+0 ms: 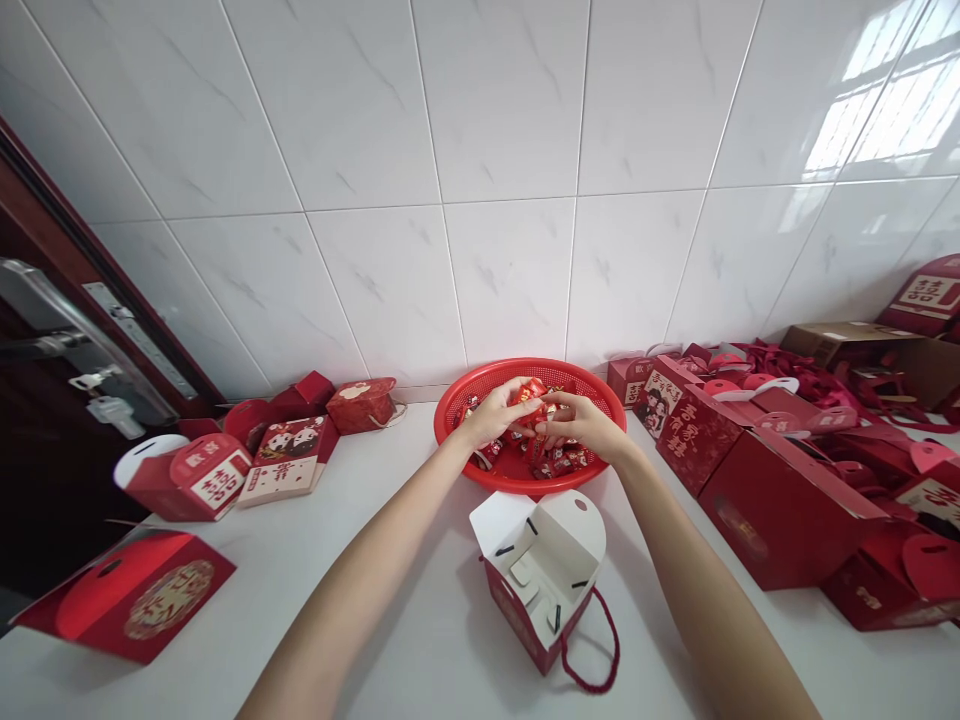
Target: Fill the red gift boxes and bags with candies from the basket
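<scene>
Both of my hands are over a red plastic basket that holds several small wrapped candies. In my left hand is a shiny red-wrapped candy, with the thumb and fingers closed on it. My right hand meets it from the other side, fingers curled in, close to the candy; what they grip, if anything, is hidden. Just in front of the basket stands an open red gift box with a white inside, its flaps spread and a dark red cord handle hanging at its right.
At left are several red boxes, among them a panda-print box and a box with a gold emblem. More red boxes crowd the right, with an open brown carton behind. White tiles back the table; a dark door stands at left.
</scene>
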`<state>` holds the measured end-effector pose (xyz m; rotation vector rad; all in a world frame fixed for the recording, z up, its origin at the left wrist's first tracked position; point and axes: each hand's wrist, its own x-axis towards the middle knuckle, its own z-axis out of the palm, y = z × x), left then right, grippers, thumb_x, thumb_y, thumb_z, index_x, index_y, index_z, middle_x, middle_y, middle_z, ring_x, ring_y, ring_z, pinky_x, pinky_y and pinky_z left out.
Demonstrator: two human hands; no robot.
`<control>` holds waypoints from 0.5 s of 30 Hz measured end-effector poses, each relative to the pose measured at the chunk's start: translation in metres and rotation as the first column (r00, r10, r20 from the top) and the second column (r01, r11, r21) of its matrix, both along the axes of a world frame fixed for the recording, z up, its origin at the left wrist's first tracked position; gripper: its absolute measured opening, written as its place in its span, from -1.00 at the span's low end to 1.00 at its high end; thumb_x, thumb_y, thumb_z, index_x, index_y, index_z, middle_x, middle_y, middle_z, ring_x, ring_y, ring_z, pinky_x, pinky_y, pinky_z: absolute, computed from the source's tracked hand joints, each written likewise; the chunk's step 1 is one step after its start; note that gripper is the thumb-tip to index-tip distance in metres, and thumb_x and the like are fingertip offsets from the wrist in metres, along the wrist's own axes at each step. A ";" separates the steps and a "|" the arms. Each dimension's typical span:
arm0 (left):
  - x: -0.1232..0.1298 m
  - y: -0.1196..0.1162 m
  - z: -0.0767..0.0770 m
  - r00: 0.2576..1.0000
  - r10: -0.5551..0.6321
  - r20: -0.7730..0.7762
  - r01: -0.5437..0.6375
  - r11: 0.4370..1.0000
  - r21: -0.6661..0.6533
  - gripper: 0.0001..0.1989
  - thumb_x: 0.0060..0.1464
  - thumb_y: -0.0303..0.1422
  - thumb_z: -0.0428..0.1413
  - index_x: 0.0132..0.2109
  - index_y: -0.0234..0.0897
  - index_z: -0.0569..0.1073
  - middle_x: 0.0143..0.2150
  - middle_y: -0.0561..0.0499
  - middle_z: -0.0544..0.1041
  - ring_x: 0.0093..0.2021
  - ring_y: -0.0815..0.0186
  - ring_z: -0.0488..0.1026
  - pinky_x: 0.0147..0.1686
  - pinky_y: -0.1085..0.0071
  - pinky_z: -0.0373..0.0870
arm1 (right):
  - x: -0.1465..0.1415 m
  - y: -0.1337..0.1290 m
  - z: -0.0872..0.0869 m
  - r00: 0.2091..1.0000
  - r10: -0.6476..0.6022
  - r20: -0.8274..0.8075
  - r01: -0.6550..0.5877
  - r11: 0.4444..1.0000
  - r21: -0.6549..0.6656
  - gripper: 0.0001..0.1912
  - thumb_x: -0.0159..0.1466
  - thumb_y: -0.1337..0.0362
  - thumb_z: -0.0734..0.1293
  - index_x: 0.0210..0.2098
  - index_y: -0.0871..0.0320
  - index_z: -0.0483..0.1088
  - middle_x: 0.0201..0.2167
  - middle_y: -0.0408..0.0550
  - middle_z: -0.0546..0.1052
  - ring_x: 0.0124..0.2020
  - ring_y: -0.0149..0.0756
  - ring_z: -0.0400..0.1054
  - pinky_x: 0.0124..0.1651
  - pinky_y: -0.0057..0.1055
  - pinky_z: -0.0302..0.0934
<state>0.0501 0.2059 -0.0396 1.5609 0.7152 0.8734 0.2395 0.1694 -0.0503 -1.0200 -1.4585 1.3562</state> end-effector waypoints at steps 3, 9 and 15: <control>-0.001 0.005 -0.003 0.978 0.204 -0.036 -0.197 0.969 0.149 -0.53 0.07 -0.26 0.26 0.10 -0.30 0.42 0.06 -0.13 0.53 0.01 0.14 0.52 -0.02 0.24 0.51 | 0.000 0.003 0.000 0.983 -0.158 -0.092 0.162 0.986 0.038 -0.64 -0.02 0.20 0.58 -0.28 0.23 0.54 -0.58 -0.13 0.55 -0.62 -0.40 0.36 -0.56 -0.49 0.19; -0.004 0.009 -0.009 0.930 0.144 -0.337 -0.076 0.975 0.208 -0.62 -0.11 -0.41 0.31 -0.07 -0.32 0.58 -0.18 -0.07 0.63 -0.12 0.13 0.57 -0.01 0.22 0.45 | 0.004 0.010 0.001 0.751 -0.395 -0.529 0.439 0.897 -0.047 -0.67 -0.08 0.12 0.61 -0.54 0.17 0.48 -0.56 -0.18 0.51 -0.55 -0.46 0.33 -0.48 -0.52 0.26; 0.001 0.006 0.004 0.613 0.064 -0.787 0.262 0.924 0.280 -0.65 -0.06 -0.30 0.32 -0.06 -0.21 0.61 -0.19 -0.01 0.66 -0.16 0.18 0.58 -0.16 0.41 0.42 | 0.007 0.010 0.010 0.515 -0.489 -0.704 0.437 0.856 -0.275 -0.62 0.01 0.12 0.59 -0.52 0.12 0.33 -0.55 -0.14 0.55 -0.51 -0.40 0.41 -0.45 -0.50 0.34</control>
